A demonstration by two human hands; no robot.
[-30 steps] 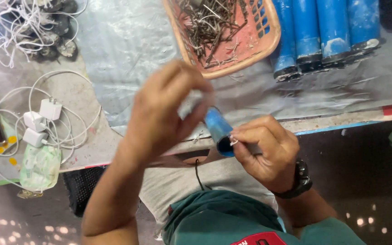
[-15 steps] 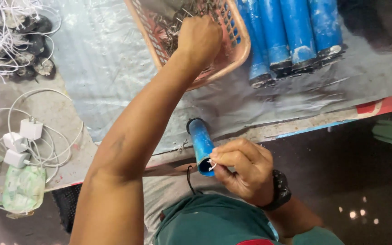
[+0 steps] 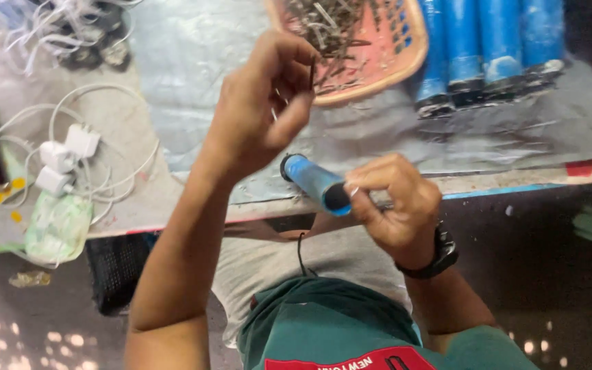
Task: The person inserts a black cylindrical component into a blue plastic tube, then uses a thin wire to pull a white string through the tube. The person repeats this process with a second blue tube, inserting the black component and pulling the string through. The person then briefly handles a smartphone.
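So the blue tube point(image 3: 315, 181) is gripped in the right hand point(image 3: 395, 199), fingers curled tight around its near end, held just off the front edge of the tabletop point(image 3: 241, 137) above the person's lap. The left hand point(image 3: 262, 109) is raised over it, fingertips pinched together on a thin dark metal piece point(image 3: 312, 74), hard to say exactly what kind.

Right behind that hand sits an orange basket point(image 3: 405, 55) full of similar little metal bits, and next to it a row of blue tubes point(image 3: 488, 55) lying side by side. The surface is covered with a grey plastic sheet. Off to the left there's a tangle of white cables and chargers point(image 3: 63, 157). Below the edge it's a dark floor point(image 3: 556, 274).
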